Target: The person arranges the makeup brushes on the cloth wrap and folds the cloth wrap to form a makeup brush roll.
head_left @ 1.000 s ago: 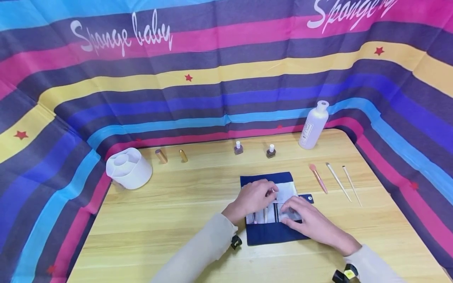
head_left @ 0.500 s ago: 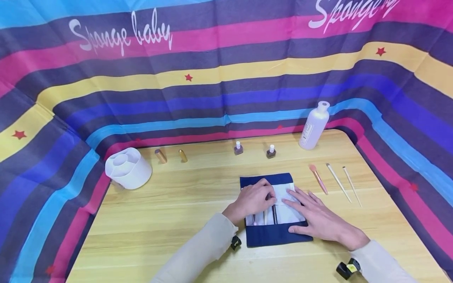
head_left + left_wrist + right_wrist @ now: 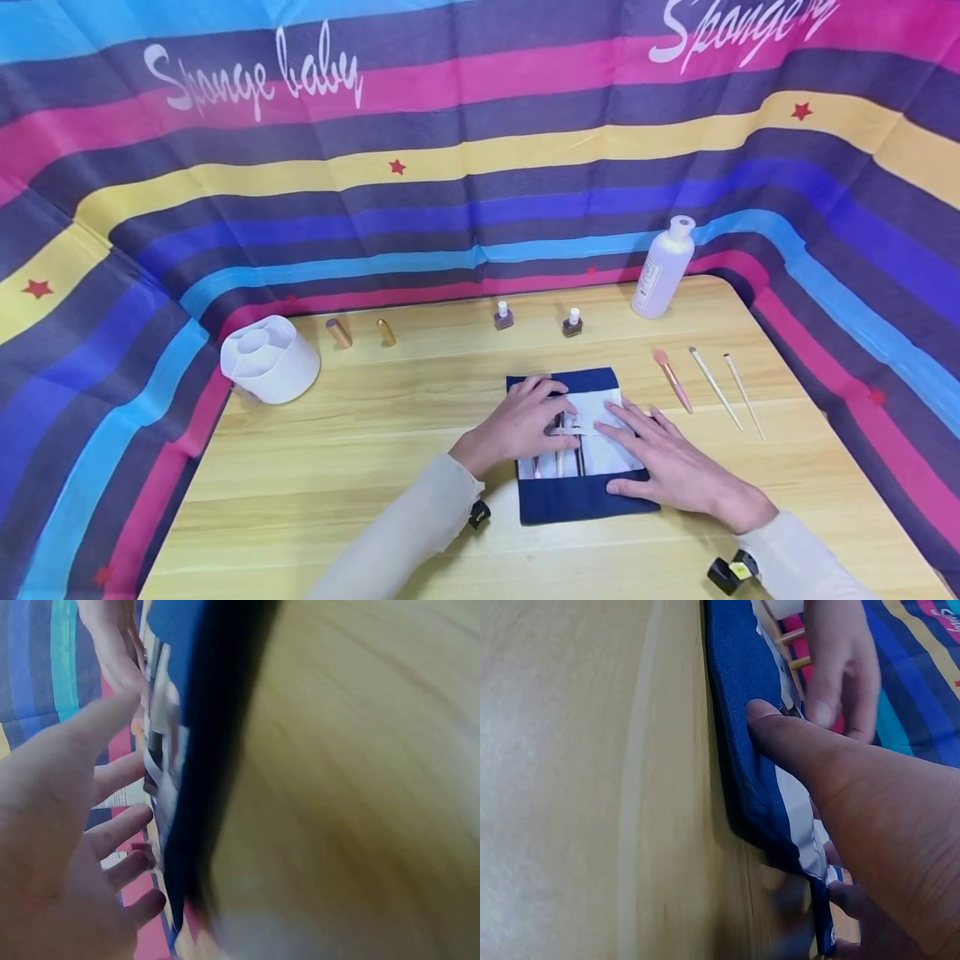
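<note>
Pouch (image 3: pixel 581 492) lies on table (image 3: pixel 360 467); right hand (image 3: pixel 667 471) presses it flat, fingers straight; left hand (image 3: pixel 521 421) rests loosely curled on tools (image 3: pixel 564 450), gripping nothing visible.

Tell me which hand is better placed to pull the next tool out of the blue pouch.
Left, probably. The left hand has its fingertips at the tool handles in the blue pouch. The right hand lies flat on the white lining, pinning the pouch to the table.
</note>
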### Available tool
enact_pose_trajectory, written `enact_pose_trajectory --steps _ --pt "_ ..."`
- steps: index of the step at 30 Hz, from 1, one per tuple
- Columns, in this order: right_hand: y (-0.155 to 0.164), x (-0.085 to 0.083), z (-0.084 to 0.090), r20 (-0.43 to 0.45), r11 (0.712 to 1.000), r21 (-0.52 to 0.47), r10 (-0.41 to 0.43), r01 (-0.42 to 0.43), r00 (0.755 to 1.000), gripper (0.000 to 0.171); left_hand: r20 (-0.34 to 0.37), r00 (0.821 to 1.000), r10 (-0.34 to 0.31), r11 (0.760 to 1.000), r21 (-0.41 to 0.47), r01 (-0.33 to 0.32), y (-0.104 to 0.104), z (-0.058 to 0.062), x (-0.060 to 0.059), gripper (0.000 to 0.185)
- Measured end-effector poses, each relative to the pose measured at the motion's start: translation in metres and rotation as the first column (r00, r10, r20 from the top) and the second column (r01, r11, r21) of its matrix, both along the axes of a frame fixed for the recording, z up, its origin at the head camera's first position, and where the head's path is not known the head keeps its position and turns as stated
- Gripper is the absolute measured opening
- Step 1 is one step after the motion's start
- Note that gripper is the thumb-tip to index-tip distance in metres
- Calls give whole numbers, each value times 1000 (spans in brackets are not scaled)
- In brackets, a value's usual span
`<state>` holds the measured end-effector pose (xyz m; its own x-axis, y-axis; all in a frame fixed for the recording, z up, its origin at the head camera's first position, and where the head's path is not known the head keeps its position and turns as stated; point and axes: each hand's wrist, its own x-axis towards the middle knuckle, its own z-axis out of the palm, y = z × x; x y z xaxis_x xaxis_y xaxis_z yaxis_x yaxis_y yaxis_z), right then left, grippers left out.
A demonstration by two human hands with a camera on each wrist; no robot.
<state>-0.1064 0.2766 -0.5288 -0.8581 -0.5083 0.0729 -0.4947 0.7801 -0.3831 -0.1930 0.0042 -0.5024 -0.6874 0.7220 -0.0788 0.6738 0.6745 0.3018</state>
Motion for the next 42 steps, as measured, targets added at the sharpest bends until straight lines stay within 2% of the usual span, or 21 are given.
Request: enact_pose_trajectory --steps 3,7,14,17,20,23,26,30,32,35,39,42 --pt "-1 1 1 3 1000 -11 -1 1 1000 81 38 998 -44 998 -48 46 -9 -4 2 66" --pt "-3 1 0 -3 1000 -17 -5 5 1000 81 55 995 -79 993 -83 83 -14 -7 4 78" --pt "-5 1 -1 -56 1000 2 12 -12 998 80 129 990 -62 994 -76 73 -15 -7 6 81" --pt "-1 -4 2 -102 1000 -8 -1 0 995 76 121 991 -49 995 -86 60 -14 -8 7 87" --pt "9 -16 10 -138 996 -59 -69 61 988 67 78 996 -46 992 -114 55 -12 -9 9 95" --pt "26 -31 20 -136 975 -132 -198 181 971 56 58 997 -46 991 -122 53 -12 -9 9 99" --pt "45 -49 27 -126 930 -179 -344 320 930 45 58 997 -43 991 -122 50 -13 -10 9 99" --pt "59 -69 27 -74 878 -144 -470 457 880 49 59 998 -38 991 -126 45 -13 -13 10 99" --pt "60 -74 23 -34 868 -93 -493 489 869 51 57 998 -39 990 -130 46 -13 -14 10 100" --pt "58 -75 16 -24 868 -50 -495 494 868 42 61 997 -43 991 -123 50 -11 -12 12 99" --pt "55 -76 11 -56 874 -67 -485 481 873 29 54 998 -44 990 -128 51 -9 -11 11 99" --pt "52 -78 12 -61 874 -99 -483 476 874 26 50 998 -41 989 -139 48 -10 -11 11 99"
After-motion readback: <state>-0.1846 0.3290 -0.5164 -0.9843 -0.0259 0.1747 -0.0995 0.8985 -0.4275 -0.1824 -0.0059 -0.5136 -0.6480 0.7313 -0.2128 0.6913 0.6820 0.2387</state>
